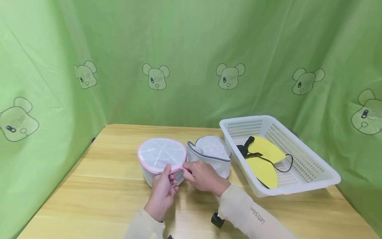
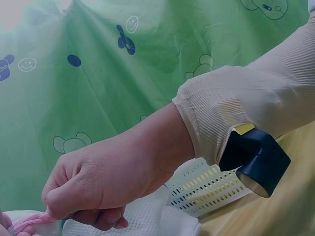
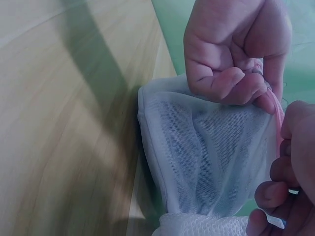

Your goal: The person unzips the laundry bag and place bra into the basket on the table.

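Observation:
A round white mesh laundry bag (image 1: 162,152) with a pink zipper edge stands on the table in the head view, its flat top facing up. My left hand (image 1: 162,194) grips the front of its rim, thumb on top and fingers curled beneath. At the rim's right front corner, my right hand (image 1: 203,176) pinches the pink edge at the zipper. The pink strip (image 2: 32,221) runs taut between the hands in the left wrist view. From the right wrist view, the bag's mesh side (image 3: 197,142) hangs in folds below the left hand (image 3: 236,54).
Just right stands a second mesh bag (image 1: 216,162) with grey trim, its top partly unzipped. Beside it, a white plastic basket (image 1: 316,184) holds yellow curved pieces (image 1: 264,171) with a black cord and black parts. Green curtains (image 1: 191,33) enclose the wooden table (image 1: 104,192).

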The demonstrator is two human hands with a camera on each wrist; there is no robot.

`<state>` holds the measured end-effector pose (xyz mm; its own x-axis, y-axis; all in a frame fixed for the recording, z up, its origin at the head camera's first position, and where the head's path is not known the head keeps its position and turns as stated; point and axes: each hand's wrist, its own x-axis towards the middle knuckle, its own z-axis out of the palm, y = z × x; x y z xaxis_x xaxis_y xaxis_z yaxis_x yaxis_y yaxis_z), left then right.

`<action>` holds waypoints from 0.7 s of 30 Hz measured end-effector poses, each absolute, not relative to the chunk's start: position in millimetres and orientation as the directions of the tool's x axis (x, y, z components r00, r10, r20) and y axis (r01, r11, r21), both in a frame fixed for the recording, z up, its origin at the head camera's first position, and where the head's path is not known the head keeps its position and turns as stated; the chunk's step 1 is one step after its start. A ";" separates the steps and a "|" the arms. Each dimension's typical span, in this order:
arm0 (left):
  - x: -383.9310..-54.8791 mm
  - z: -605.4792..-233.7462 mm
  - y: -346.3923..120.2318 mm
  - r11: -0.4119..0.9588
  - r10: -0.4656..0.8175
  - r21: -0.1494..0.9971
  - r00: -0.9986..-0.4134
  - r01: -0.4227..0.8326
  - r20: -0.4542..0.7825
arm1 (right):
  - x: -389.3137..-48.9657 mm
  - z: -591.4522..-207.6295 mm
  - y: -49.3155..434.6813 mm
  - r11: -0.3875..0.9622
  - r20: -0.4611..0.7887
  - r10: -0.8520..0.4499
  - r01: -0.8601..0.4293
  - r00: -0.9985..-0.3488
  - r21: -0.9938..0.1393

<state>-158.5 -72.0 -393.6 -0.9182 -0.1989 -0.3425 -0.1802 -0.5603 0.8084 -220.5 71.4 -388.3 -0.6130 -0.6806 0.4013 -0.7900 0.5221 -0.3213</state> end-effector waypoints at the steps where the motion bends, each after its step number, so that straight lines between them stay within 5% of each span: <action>1: -158.4 -393.6 -72.6 -0.562 -0.199 0.808 -0.919 -0.177 -0.339 | -220.7 -388.2 71.4 0.523 0.402 -0.681 -0.790 -0.612 -0.319; 21: -158.1 -393.9 -83.9 -0.544 -0.205 0.818 -0.917 -0.185 -0.343 | -222.9 -387.1 73.1 0.518 0.389 -0.686 -0.788 -0.616 -0.333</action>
